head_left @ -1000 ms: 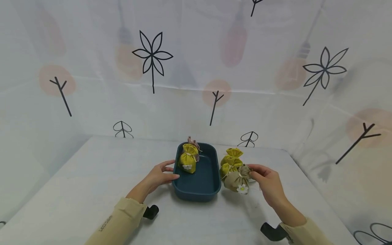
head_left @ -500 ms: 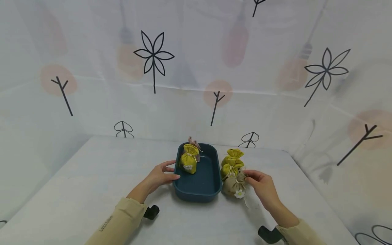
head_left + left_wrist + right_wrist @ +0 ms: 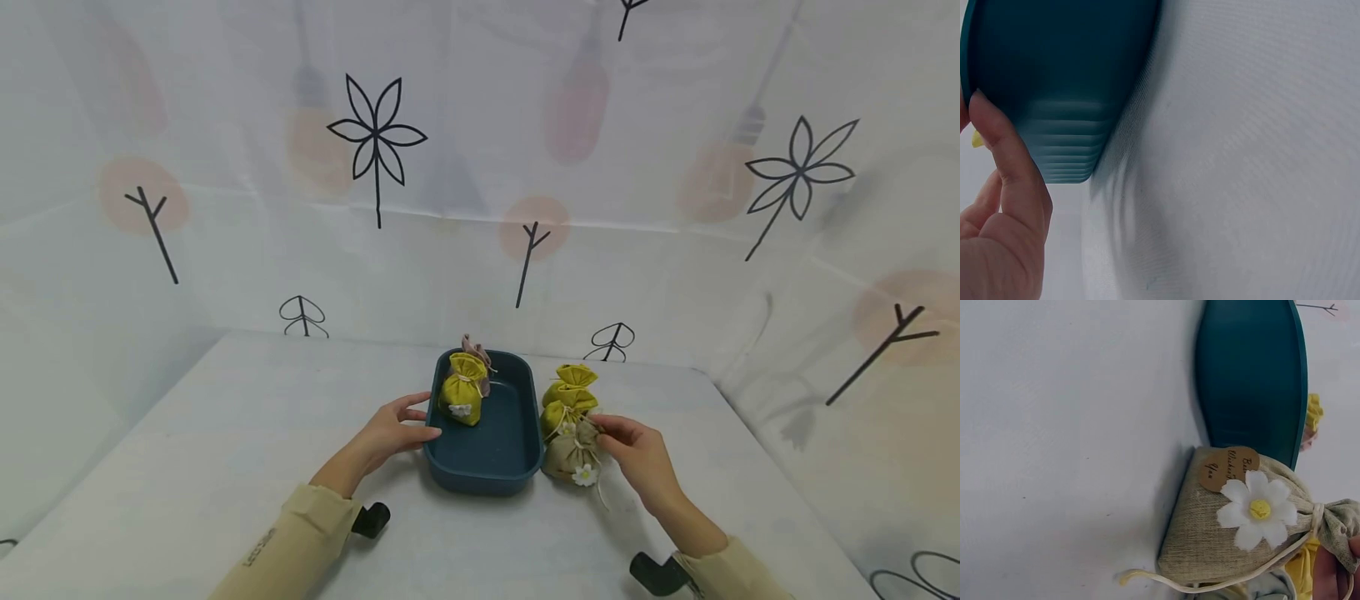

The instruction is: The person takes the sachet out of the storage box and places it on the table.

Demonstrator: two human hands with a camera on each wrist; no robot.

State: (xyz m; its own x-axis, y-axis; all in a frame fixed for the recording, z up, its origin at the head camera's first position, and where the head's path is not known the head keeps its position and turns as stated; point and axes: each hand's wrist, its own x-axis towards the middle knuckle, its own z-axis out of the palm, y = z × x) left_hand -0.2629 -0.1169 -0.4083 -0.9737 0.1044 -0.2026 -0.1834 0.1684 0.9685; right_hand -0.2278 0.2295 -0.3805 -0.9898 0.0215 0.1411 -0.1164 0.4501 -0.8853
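Observation:
My left hand (image 3: 396, 427) holds the left rim of a dark teal plastic bin (image 3: 483, 482), its thumb at the rim in the left wrist view. Inside the bin, a yellow drawstring pouch (image 3: 461, 392) stands in front of a pinkish one (image 3: 476, 348). My right hand (image 3: 641, 458) pinches the gathered neck of a beige linen drawstring pouch (image 3: 566, 457), which stands on the table beside the bin's right wall. A white flower (image 3: 1260, 510) and a round brown tag (image 3: 1229, 467) decorate this pouch. Its loose cord trails on the table.
Behind the beige pouch, two yellow pouches, a nearer one (image 3: 557, 414) and a farther one (image 3: 574, 375), stand along the bin's right side. A white table (image 3: 247, 433) lies below, and a printed cloth wall (image 3: 465, 275) rises behind it.
My right hand has lowered the beige pouch slightly left and toward me, onto the table. It has barely moved over the last half second. The left hand and bin stay put.

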